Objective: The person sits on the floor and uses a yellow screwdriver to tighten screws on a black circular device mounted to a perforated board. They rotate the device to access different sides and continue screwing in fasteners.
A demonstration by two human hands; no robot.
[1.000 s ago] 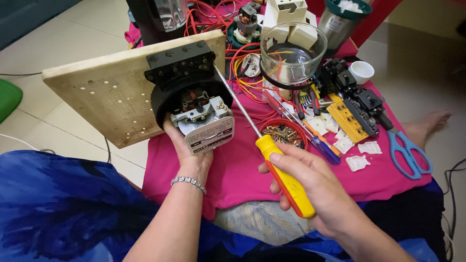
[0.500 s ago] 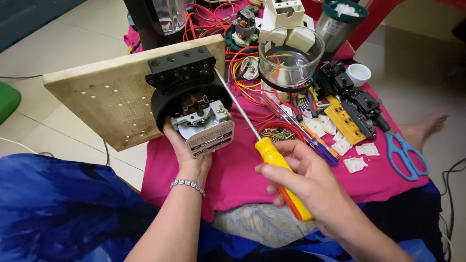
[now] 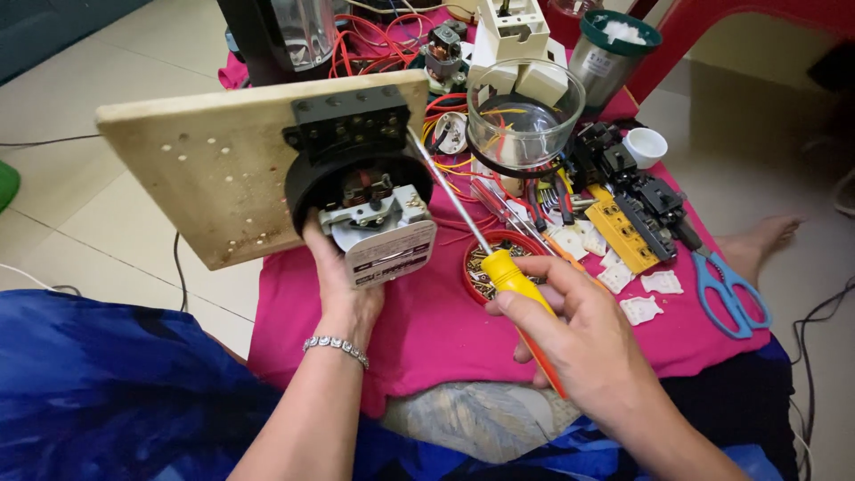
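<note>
Fingers (image 3: 534, 298) gripping screwdriver (image 3: 499, 267) — left hand (image 3: 343, 285) holding motor (image 3: 378, 227) | red dish (image 3: 499, 263) — screws

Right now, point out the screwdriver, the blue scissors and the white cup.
screwdriver (image 3: 509, 274), head view, on its yellow handle.
blue scissors (image 3: 723, 289), head view, on a blue handle loop.
white cup (image 3: 645, 146), head view, on its rim.

Home repair spot: tiled floor (image 3: 107, 71), tool-strewn pink cloth (image 3: 445, 321).

Crowded right, open pink cloth in front.
Blocked beyond by clear round plastic jar (image 3: 525, 116), red dish of screws (image 3: 499, 264), blue-handled scissors (image 3: 730, 285).
</note>
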